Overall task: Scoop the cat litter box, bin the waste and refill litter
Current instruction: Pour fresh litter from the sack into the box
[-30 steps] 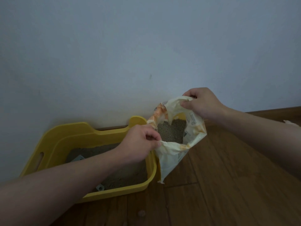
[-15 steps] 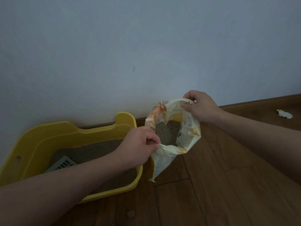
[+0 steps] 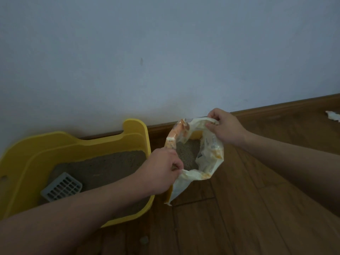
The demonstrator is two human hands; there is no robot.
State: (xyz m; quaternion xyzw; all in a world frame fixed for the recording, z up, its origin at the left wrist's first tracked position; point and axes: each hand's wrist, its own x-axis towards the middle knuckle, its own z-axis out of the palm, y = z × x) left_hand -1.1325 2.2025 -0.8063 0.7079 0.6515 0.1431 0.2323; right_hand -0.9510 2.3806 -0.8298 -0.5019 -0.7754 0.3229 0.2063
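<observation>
A yellow litter box [image 3: 60,142] stands on the wooden floor against the wall, with grey litter inside. A grey slotted scoop [image 3: 61,186] lies in its near left part. Just right of the box stands an opened cream and orange litter bag [image 3: 211,153], grey litter showing in its mouth. My left hand [image 3: 161,170] pinches the near edge of the bag's mouth. My right hand [image 3: 225,127] grips the far edge, so the mouth is held wide.
A plain wall rises behind the box, with a wooden skirting board [image 3: 276,107] along its foot. A crumpled white scrap [image 3: 333,117] lies on the floor at the far right. A small dark pellet [image 3: 143,240] lies on the boards in front of the box.
The view has swung left, showing more of the box and the whole scoop. Both hands keep their hold on the bag's mouth, which is spread a little wider.
</observation>
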